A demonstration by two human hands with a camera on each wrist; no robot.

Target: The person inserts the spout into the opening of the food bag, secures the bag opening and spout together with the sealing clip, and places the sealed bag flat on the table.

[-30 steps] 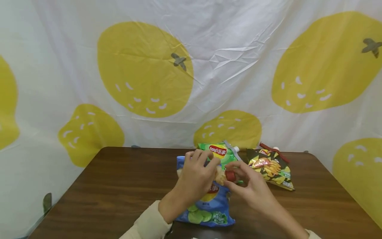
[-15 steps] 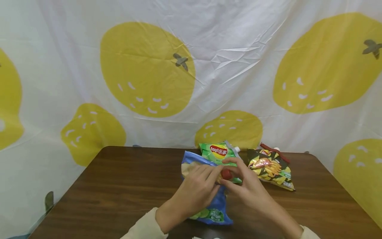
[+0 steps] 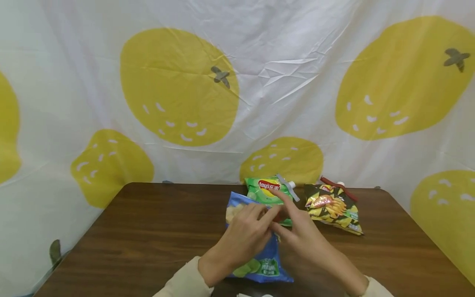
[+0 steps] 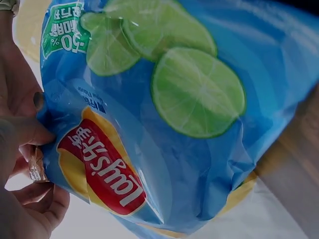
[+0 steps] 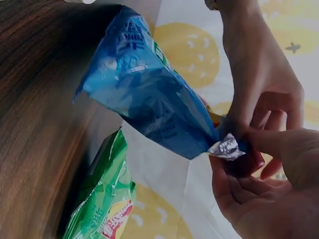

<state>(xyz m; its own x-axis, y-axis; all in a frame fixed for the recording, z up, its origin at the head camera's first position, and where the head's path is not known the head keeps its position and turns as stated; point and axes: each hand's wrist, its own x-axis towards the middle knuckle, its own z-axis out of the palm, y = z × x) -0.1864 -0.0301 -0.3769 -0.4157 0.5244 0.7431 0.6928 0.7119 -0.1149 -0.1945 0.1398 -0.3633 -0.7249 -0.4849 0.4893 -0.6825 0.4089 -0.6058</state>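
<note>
A blue Lay's chip bag (image 3: 265,255) with lime slices on its front is held by its gathered top, tilted over the table. My left hand (image 3: 245,231) pinches the bag near its upper edge; the left wrist view shows the printed front (image 4: 199,94) large. Fingers of my right hand (image 3: 306,235) curl round a red cap-like piece (image 5: 244,165) at the bag's crumpled mouth. Silver foil (image 5: 228,148) from the bag's inside pokes out beside that piece. In the head view the fingers mostly hide the red piece.
Behind the hands lies a green Lay's bag (image 3: 256,193) with a grey clip and white spout (image 3: 291,184). To its right is a black and yellow chip bag (image 3: 332,208) with a red clip (image 3: 339,189). White items (image 3: 256,295) show at the bottom edge of the brown table (image 3: 156,231).
My hands have come together at the bag's top, and the left hand has moved lower. The red piece, plain to see earlier, is now mostly covered. My right index finger has lifted and straightened.
</note>
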